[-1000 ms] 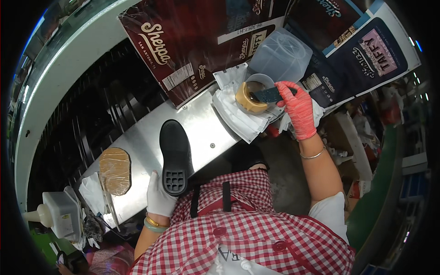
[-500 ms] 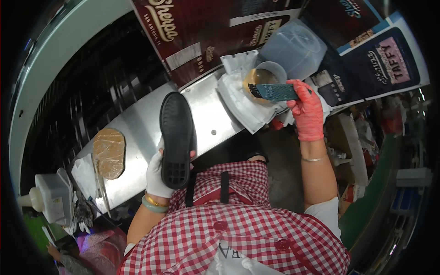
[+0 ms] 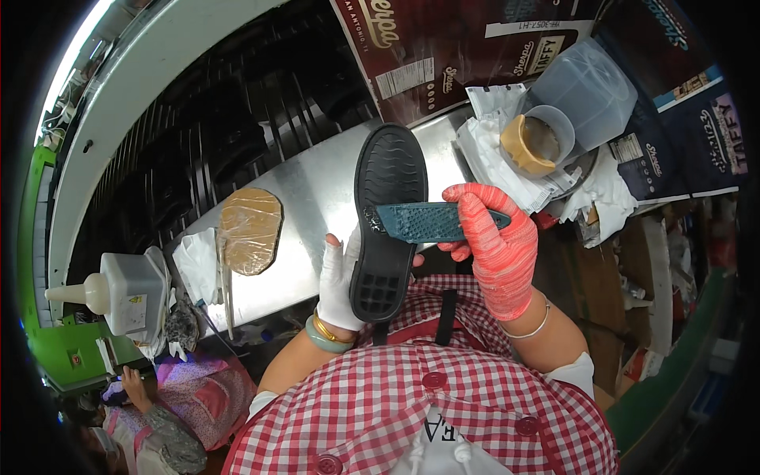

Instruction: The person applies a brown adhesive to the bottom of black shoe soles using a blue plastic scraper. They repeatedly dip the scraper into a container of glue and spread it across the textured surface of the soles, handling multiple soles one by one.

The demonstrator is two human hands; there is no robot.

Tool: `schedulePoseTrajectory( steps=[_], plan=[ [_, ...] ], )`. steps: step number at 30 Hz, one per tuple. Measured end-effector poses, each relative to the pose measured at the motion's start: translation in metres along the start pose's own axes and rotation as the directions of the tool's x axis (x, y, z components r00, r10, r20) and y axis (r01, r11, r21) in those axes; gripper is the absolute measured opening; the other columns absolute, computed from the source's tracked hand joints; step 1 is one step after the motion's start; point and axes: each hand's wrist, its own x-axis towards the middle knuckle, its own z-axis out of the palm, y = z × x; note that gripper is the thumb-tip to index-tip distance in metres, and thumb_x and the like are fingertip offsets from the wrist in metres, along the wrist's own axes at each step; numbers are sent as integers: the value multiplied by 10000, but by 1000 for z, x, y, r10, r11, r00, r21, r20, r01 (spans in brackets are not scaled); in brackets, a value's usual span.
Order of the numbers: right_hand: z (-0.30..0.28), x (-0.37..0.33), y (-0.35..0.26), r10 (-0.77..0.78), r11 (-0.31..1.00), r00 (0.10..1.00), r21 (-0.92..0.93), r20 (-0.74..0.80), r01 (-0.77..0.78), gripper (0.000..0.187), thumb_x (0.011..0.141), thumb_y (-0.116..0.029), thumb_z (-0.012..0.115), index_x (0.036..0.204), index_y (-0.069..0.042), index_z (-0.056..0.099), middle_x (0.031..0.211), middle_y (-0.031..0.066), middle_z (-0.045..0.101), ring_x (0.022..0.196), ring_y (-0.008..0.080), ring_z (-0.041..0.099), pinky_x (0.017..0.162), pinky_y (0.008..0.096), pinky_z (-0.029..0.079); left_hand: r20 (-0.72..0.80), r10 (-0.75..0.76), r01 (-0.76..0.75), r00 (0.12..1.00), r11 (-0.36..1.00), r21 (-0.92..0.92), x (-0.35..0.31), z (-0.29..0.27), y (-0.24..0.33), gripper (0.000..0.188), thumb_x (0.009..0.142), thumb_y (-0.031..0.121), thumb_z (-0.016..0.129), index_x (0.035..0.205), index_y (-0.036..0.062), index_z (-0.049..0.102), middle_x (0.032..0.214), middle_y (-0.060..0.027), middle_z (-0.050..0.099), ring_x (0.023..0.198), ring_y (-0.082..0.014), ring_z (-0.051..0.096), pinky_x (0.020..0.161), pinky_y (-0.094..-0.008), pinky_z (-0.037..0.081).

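My left hand (image 3: 340, 279), in a white glove with bare fingertips, grips a black shoe sole (image 3: 389, 170) from beneath, its inner face turned up. The sole's toe end points away from me, and the grid of square hollows lies at the near end. In a pinkish-red knitted glove, my right hand (image 3: 497, 249) is closed on a flat teal brush (image 3: 423, 222) with a textured handle. The brush's tip lies over the middle of the sole, where a wet shine shows. Beyond my right hand stands a clear plastic cup (image 3: 564, 127) with a tan, crusted rim piece.
A brown wrapped pad (image 3: 249, 229) lies on the metal worktop (image 3: 309, 182), beside white paper and a thin tool. At left is a whitish bottle with a nozzle (image 3: 131, 294). A clear tub (image 3: 590, 87) stands before printed sheets. Another person (image 3: 162, 423) sits at lower left.
My right hand has brought the brush from beside the cup down and left onto the sole. The whole view has shifted, so the worktop sits further right.
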Motion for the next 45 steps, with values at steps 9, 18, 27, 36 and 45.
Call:
schedulePoseTrajectory(
  steps=[9,18,27,36,45],
  plan=[
    [5,-11,-2,37,995,999,-93,14,-36,224,922,-201,570,982,3,643,782,49,647,596,80,600,502,189,446,19,38,-38,999,999,24,5,-1,-1,822,851,724,267,1390,104,301,1274,-157,473,1057,-279,552,831,-416,495],
    [13,-28,6,45,996,997,-76,59,-40,194,922,-142,557,986,28,627,900,84,653,724,104,622,607,223,529,18,89,-86,996,987,-138,9,1,1,782,882,693,182,1464,171,174,1414,-130,346,1203,-340,457,987,-479,398],
    [10,-39,1,34,963,987,-270,156,10,151,891,-83,578,973,33,629,854,101,666,722,111,626,619,234,528,33,72,-64,997,977,-203,9,2,3,767,886,684,149,1443,161,224,1373,-146,388,1176,-355,474,944,-488,439],
    [1,-25,-5,-186,862,837,-324,515,391,137,863,-68,602,967,12,641,760,78,658,604,122,627,572,235,505,98,-95,118,991,958,-261,3,4,11,847,880,696,157,1436,61,223,1406,-188,351,1248,-322,425,1053,-450,345],
    [21,-6,-42,378,876,769,-469,515,-116,234,892,-201,588,987,5,642,749,52,638,629,88,596,558,231,488,-5,-368,367,930,929,-49,-2,-1,17,853,893,681,127,1436,30,225,1409,-184,367,1279,-261,407,1081,-383,309]
  ],
)
